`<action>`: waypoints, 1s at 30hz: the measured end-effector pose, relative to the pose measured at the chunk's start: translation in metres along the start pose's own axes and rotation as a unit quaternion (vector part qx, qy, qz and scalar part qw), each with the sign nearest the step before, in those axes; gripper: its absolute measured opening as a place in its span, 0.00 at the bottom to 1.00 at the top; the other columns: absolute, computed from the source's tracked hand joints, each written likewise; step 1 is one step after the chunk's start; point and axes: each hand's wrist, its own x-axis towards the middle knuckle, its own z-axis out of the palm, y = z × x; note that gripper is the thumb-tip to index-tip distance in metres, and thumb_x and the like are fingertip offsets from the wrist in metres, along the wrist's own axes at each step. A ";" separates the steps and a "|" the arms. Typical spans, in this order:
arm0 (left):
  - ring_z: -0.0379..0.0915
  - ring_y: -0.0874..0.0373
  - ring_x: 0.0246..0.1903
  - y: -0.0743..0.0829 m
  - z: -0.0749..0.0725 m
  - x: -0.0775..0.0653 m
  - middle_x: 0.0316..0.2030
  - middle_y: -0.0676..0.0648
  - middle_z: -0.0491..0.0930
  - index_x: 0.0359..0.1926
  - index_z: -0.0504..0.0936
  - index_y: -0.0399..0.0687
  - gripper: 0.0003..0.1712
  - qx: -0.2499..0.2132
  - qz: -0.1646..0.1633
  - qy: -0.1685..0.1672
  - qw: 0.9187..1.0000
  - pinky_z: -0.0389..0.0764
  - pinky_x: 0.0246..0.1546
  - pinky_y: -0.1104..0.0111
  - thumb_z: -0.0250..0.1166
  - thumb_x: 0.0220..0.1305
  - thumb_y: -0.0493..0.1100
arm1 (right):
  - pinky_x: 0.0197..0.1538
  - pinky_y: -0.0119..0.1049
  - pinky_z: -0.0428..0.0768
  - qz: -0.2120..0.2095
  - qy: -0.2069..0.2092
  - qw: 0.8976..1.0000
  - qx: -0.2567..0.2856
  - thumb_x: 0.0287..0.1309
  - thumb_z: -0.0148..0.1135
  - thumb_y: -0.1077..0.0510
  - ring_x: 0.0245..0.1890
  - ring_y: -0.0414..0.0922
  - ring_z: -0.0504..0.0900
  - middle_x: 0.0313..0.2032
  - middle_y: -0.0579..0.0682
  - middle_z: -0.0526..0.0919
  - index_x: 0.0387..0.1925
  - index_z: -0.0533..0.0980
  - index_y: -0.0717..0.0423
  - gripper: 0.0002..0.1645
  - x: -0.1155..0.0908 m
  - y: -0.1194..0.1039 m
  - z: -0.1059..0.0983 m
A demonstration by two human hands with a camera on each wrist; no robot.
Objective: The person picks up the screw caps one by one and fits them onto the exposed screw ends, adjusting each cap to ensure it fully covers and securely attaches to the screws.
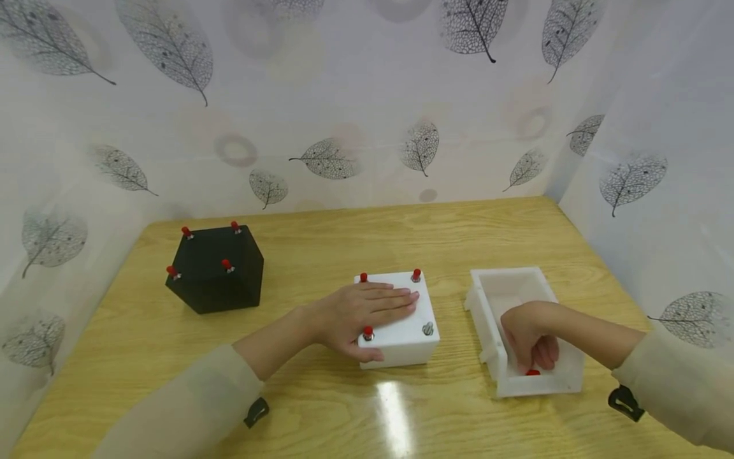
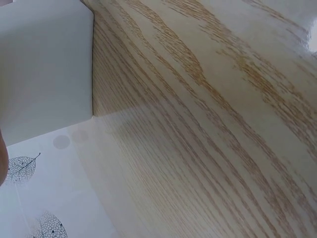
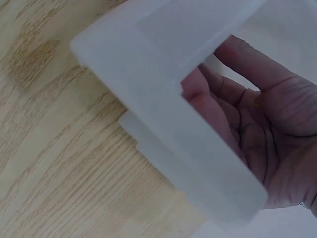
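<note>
My left hand (image 1: 367,312) lies flat across the top of a white block (image 1: 401,350), fingers extended and thumb down at its front side. Red caps sit on three corner screws of this block; the front right screw (image 1: 427,328) is bare metal. My right hand (image 1: 530,331) reaches down into a white plastic bin (image 1: 541,384), fingers bent towards its floor. A small red cap (image 1: 533,372) shows right at those fingertips; I cannot tell whether they pinch it. In the right wrist view, the bin's wall (image 3: 163,119) hides the fingertips.
At the back left stands a black block (image 1: 229,293) with red caps on its corner screws. All of it is on a wood-grain table (image 1: 309,408), with leaf-patterned white cloth (image 1: 355,95) behind and at the sides.
</note>
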 end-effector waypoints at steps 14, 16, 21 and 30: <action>0.56 0.53 0.69 0.000 0.000 0.001 0.68 0.43 0.63 0.68 0.63 0.39 0.45 0.000 0.003 0.002 1.000 0.53 0.70 0.66 0.58 0.58 0.62 | 0.17 0.35 0.79 0.004 0.012 1.000 -0.028 0.40 0.73 0.67 0.12 0.44 0.81 0.10 0.54 0.80 0.11 0.77 0.60 0.13 0.003 0.001 0.010; 0.56 0.53 0.69 -0.001 0.001 0.001 0.68 0.43 0.63 0.68 0.63 0.38 0.45 -0.001 0.006 0.004 1.000 0.53 0.70 0.66 0.58 0.57 0.62 | 0.17 0.35 0.79 0.005 0.015 0.999 -0.040 0.41 0.71 0.69 0.11 0.44 0.81 0.09 0.53 0.79 0.10 0.76 0.60 0.13 0.003 0.000 0.011; 0.56 0.53 0.68 -0.002 0.002 0.001 0.68 0.43 0.63 0.68 0.63 0.38 0.44 -0.005 0.008 0.007 1.000 0.54 0.70 0.66 0.56 0.59 0.62 | 0.19 0.39 0.81 0.004 0.025 0.998 -0.052 0.42 0.70 0.70 0.12 0.47 0.80 0.09 0.54 0.78 0.12 0.74 0.63 0.14 0.000 -0.002 0.012; 0.56 0.53 0.69 -0.002 0.001 0.000 0.68 0.43 0.63 0.68 0.63 0.38 0.44 -0.009 0.008 0.004 1.000 0.54 0.70 0.66 0.57 0.58 0.62 | 0.24 0.43 0.83 0.048 0.007 0.996 -0.074 0.46 0.68 0.70 0.15 0.51 0.82 0.10 0.57 0.78 0.20 0.67 0.66 0.16 0.005 -0.003 0.016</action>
